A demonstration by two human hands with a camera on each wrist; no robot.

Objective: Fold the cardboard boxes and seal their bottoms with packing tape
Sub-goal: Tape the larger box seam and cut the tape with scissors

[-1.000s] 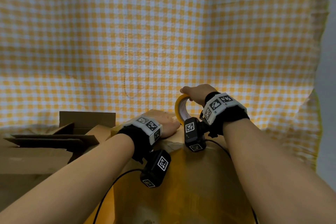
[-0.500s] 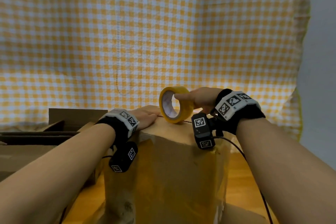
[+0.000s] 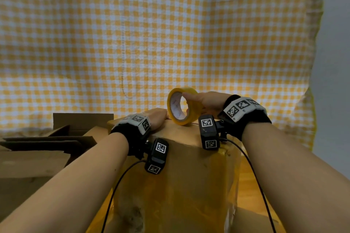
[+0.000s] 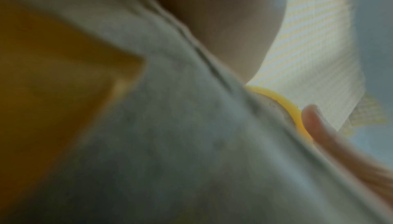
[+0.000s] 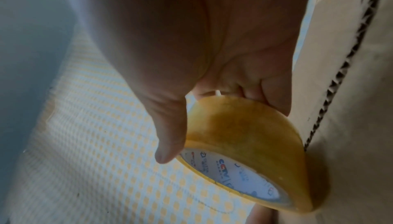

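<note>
A tall cardboard box stands upright in front of me, its closed flaps on top and its near side glossy with yellow tape. My right hand grips a yellow packing tape roll that stands on edge on the box top; the thumb lies on the rim and the other fingers curl behind the roll. My left hand lies flat on the box top just left of the roll. The left wrist view is blurred, showing only box cardboard and a sliver of the roll.
Several flattened and half-open cardboard boxes lie at the left. A yellow-and-white checked cloth covers the surface beyond the box and ends at the right by a plain grey wall. Cables hang from both wrist cameras.
The view has tilted, so the box now shows taller. The tape roll has turned to show its open core, and the left hand has slid back toward the box's near left edge.
</note>
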